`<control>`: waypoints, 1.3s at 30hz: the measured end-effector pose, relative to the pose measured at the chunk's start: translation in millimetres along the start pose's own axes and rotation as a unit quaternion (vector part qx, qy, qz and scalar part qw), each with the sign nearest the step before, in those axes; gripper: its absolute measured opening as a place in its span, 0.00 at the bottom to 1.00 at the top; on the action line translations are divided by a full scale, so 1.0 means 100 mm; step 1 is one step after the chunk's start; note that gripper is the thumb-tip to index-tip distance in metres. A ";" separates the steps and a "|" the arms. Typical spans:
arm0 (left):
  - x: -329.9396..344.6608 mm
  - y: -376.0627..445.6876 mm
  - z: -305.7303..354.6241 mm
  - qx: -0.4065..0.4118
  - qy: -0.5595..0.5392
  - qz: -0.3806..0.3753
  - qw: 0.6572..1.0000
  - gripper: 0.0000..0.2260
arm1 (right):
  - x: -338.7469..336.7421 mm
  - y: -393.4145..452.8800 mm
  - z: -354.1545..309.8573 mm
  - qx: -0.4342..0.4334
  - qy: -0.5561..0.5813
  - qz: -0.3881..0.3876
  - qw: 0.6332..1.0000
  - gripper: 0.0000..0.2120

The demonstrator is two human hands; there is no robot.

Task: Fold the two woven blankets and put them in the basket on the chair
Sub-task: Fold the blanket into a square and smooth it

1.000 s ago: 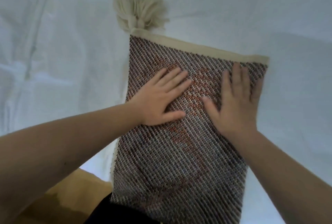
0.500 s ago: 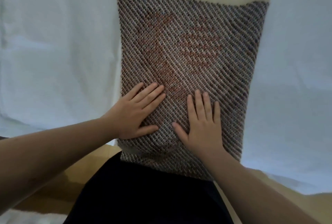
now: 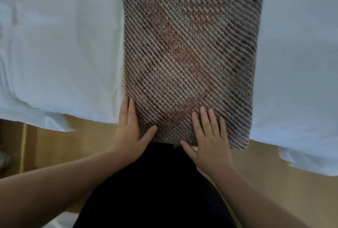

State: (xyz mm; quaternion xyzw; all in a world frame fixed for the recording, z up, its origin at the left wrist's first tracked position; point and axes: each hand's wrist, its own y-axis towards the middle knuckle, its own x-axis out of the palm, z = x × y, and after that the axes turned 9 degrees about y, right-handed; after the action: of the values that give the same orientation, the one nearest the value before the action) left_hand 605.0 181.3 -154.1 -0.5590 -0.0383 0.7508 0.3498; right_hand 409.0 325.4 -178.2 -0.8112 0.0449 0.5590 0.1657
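Note:
A woven blanket (image 3: 190,45) with brown and cream diagonal weave and a faint red pattern lies folded into a long strip on a white sheet, running away from me. My left hand (image 3: 129,131) lies flat at the strip's near left corner, fingers along the left edge and thumb on the weave. My right hand (image 3: 208,136) presses flat on the near end, fingers straight and spread. The strip's far end runs out of the top of the view. No second blanket, basket or chair is in view.
The white sheet (image 3: 54,45) covers the surface on both sides of the blanket and hangs over the near edge. Below it a tan wooden floor (image 3: 64,147) shows. My dark clothing (image 3: 155,191) fills the bottom centre.
Both hands have slid along the blanket toward me, from near its far hem to its near end. The view has tilted down, so the tassel and cream hem have left the frame.

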 end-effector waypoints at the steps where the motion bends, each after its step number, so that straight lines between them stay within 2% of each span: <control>1: 0.08 -0.11 0.07 -0.046 -0.043 0.006 0.998 0.46 | -0.02 -0.07 0.03 -0.001 -0.004 -0.002 1.000 0.42; 3: 0.16 -0.27 0.18 -0.105 -0.075 0.033 0.991 0.45 | -0.06 -0.17 0.07 -0.012 -0.016 -0.009 1.000 0.45; 6: 0.11 -0.35 0.22 -0.144 -0.067 0.057 0.986 0.38 | -0.07 -0.21 0.13 -0.030 -0.051 -0.006 0.998 0.48; 8: 0.02 -0.36 0.20 -0.195 -0.124 0.027 0.972 0.30 | -0.06 -0.18 0.12 -0.031 -0.057 0.018 0.998 0.43; 10: -0.02 -0.35 0.16 -0.243 -0.217 -0.025 0.945 0.23 | -0.05 -0.16 0.06 -0.039 -0.045 0.042 0.997 0.36; 13: -0.03 -0.32 0.07 -0.229 -0.262 -0.085 0.934 0.12 | 0.03 -0.16 -0.09 -0.068 -0.024 0.054 0.996 0.29; 15: -0.07 -0.28 0.04 -0.224 -0.265 -0.091 0.933 0.05 | 0.09 -0.17 -0.19 -0.082 -0.022 0.044 0.995 0.28; 18: -0.11 -0.24 -0.06 -0.233 -0.274 -0.090 0.929 0.01 | 0.12 -0.17 -0.28 -0.094 -0.025 0.037 0.995 0.27; 24: -0.19 -0.20 -0.17 -0.268 -0.381 -0.131 0.875 0.06 | 0.11 -0.04 -0.35 -0.116 -0.043 0.028 0.992 0.36; 26: -0.23 -0.20 -0.22 -0.263 -0.372 -0.109 0.884 0.04 | 0.13 -0.02 -0.39 -0.118 -0.044 0.027 0.992 0.36; 29: -0.27 -0.24 -0.39 -0.253 -0.349 -0.063 0.900 0.10 | 0.12 0.01 -0.47 -0.119 -0.038 0.023 0.992 0.35; 33: -0.20 -0.21 -0.44 -0.257 -0.342 -0.078 0.901 0.10 | 0.03 0.03 -0.48 -0.088 -0.024 0.004 0.996 0.37; 37: -0.09 -0.01 -0.30 -0.276 -0.402 -0.110 0.866 0.31 | -0.14 -0.11 -0.12 0.025 -0.044 0.003 0.999 0.46; 39: -0.06 0.05 -0.29 -0.285 -0.403 -0.139 0.858 0.33 | -0.18 -0.23 0.11 0.065 -0.059 -0.010 0.996 0.51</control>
State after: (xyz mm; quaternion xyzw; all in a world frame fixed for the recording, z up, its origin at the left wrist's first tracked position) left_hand 628.1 163.9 -162.0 -0.2711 -0.4657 0.8103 0.2303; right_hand 398.8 348.1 -160.4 -0.7648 0.0635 0.6001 0.2259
